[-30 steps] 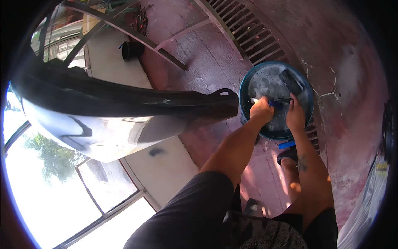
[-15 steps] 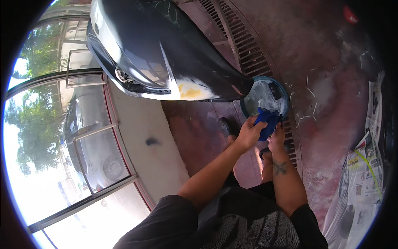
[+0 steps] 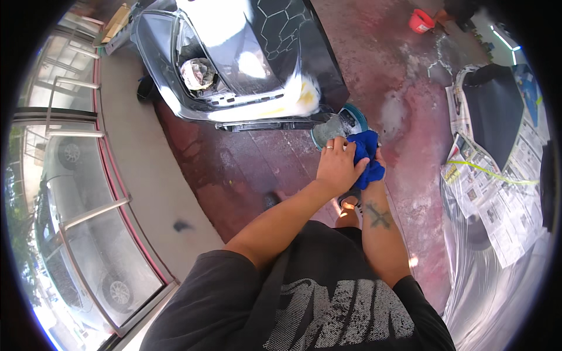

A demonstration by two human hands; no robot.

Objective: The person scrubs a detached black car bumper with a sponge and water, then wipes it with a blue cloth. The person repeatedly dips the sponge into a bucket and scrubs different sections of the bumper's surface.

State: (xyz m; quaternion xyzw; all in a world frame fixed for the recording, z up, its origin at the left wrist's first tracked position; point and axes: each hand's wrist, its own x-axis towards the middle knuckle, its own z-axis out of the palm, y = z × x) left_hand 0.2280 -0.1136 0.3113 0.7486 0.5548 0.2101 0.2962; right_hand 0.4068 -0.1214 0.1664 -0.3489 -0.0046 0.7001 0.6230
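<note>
Dark short-sleeved T-shirt (image 3: 205, 298), pale print (image 3: 342, 313), 1 ring (image 3: 329, 147), right-forearm tattoo (image 3: 378, 216)

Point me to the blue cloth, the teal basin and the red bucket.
Blue cloth (image 3: 370, 150): head view, its bunched middle.
Teal basin (image 3: 360, 118): head view, right-hand rim.
Red bucket (image 3: 418, 21): head view, side wall.

Stained reddish flr (image 3: 413, 181) has teal basin (image 3: 362, 119) nr ctr & red bucket (image 3: 420, 22) top rt.

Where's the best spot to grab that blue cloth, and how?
I'd pinch the blue cloth by its loose upper folds, coming from the far side, near the teal basin. It looks soft and bunched, so it should squeeze easily. The left hand covers its left side; the right hand is partly hidden at its right.
</note>
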